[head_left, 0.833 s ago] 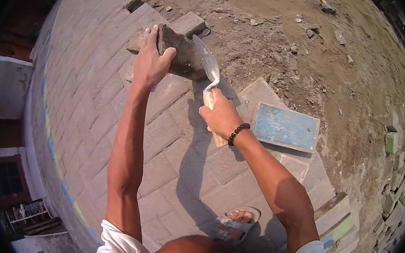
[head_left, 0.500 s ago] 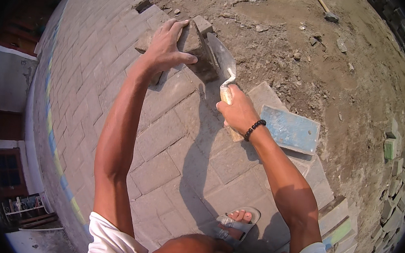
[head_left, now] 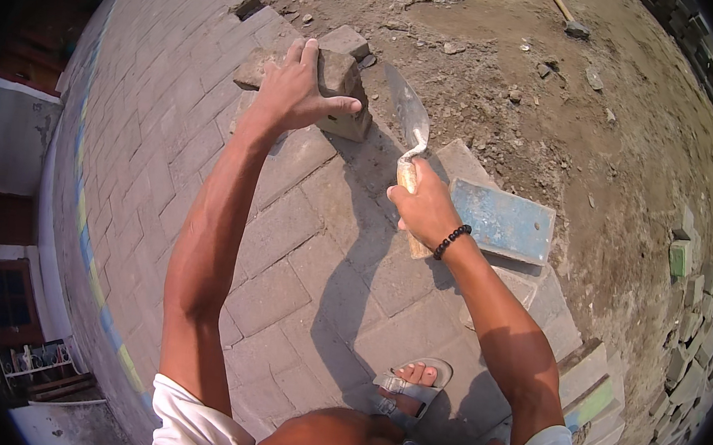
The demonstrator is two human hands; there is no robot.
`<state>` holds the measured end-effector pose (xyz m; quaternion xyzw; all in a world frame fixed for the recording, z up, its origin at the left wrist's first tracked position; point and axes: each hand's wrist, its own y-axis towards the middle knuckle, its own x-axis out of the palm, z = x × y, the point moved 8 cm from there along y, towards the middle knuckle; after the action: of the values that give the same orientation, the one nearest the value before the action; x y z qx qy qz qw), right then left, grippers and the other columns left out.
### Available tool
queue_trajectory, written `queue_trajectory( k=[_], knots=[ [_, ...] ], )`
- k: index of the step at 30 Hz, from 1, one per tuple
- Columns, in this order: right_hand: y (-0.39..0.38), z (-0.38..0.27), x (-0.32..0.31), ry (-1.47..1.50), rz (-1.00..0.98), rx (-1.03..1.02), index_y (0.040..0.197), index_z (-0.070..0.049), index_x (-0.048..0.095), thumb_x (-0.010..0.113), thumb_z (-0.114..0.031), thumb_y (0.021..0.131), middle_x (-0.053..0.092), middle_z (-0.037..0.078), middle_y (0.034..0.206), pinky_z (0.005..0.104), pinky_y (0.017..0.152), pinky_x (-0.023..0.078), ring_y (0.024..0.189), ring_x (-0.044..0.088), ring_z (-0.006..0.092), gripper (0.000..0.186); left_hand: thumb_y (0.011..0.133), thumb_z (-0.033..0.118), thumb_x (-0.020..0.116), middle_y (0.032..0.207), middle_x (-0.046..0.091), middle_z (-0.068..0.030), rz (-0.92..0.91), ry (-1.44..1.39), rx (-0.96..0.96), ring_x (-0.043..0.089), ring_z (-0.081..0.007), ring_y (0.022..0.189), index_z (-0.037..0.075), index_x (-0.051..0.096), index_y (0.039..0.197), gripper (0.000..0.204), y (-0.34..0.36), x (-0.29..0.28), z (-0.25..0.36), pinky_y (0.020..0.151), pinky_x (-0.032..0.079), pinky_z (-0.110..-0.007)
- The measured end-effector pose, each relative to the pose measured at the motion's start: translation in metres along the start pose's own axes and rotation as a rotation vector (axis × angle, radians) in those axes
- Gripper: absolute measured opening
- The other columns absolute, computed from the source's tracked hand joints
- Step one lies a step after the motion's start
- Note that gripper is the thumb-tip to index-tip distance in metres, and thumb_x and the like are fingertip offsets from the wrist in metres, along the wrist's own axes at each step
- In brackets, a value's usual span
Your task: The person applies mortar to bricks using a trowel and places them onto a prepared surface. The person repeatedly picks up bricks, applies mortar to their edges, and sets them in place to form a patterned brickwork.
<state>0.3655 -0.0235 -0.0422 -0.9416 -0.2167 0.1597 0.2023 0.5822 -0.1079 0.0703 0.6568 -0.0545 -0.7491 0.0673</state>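
My left hand [head_left: 294, 97] is spread over a grey paving block [head_left: 346, 127], its fingers stretched out and its thumb across the block's near edge. How firmly it touches the block I cannot tell. Another paving block [head_left: 253, 68] shows just left of my fingers. My right hand [head_left: 423, 201] is wrapped round the wooden handle of a pointed trowel [head_left: 405, 108], whose metal blade points away from me, right of the block and apart from it.
Laid pavers [head_left: 269, 295] cover the left and near ground. A blue-faced block [head_left: 501, 222] lies by my right wrist. Bare soil [head_left: 633, 162] stretches right, with a hammer [head_left: 574, 25] far off and piled blocks [head_left: 692, 362] at the side. My sandalled foot [head_left: 412, 384] stands near.
The block under my left hand has turned from a tilted pose to a more level one, and my fingers have straightened. The trowel has moved slightly right, away from the block.
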Motion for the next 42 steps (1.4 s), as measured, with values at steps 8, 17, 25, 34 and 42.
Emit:
queue_trajectory(
  k=[8,17,25,34,42],
  knots=[
    [-0.024,-0.052,0.028,0.268,0.098,-0.308,0.133,0.006,0.040,0.059,-0.021,0.088,0.062,0.037,0.105,0.0544,0.087,0.049,0.099,0.063,0.0513,0.056,0.055,0.049,0.089,0.114,0.056,-0.0165,0.001,-0.098,0.019,0.056,-0.0351,0.111,0.000,0.057,0.126,0.091,-0.002,0.000,-0.009,0.093,0.045,-0.046],
    [0.070,0.031,0.033,0.131,-0.251,0.139,0.121,0.010,0.048,0.060,-0.016,0.085,0.066,0.019,0.094,0.0371,0.056,0.054,0.060,0.066,0.0232,0.046,0.057,0.049,0.089,0.116,0.056,-0.0182,0.020,-0.118,-0.068,0.056,-0.0351,0.112,-0.001,0.057,0.123,0.088,0.003,0.005,-0.006,0.093,0.046,-0.045],
    [0.005,-0.047,0.023,-0.055,0.005,-0.282,0.112,0.004,0.049,0.056,-0.019,0.083,0.064,0.036,0.096,0.0527,0.086,0.050,0.095,0.063,0.0520,0.038,0.057,0.050,0.090,0.107,0.056,-0.0151,0.100,-0.146,-0.029,0.056,-0.0334,0.104,0.000,0.058,0.118,0.085,-0.006,0.006,-0.016,0.089,0.046,-0.045],
    [0.039,-0.022,0.002,-0.023,0.024,-0.195,0.124,0.006,0.048,0.059,-0.017,0.084,0.065,0.020,0.086,0.0408,0.060,0.053,0.062,0.066,0.0254,0.048,0.059,0.044,0.090,0.119,0.057,-0.0200,0.028,-0.103,-0.070,0.057,-0.0351,0.113,-0.004,0.055,0.125,0.089,-0.005,0.005,-0.012,0.095,0.046,-0.043],
    [0.076,0.019,0.040,0.112,-0.171,0.072,0.117,0.010,0.050,0.059,-0.017,0.083,0.067,0.028,0.095,0.0446,0.070,0.056,0.075,0.071,0.0336,0.044,0.057,0.046,0.092,0.112,0.057,-0.0175,0.063,-0.089,-0.043,0.059,-0.0335,0.105,-0.003,0.058,0.119,0.086,-0.001,0.001,-0.002,0.089,0.048,-0.044]
  ],
)
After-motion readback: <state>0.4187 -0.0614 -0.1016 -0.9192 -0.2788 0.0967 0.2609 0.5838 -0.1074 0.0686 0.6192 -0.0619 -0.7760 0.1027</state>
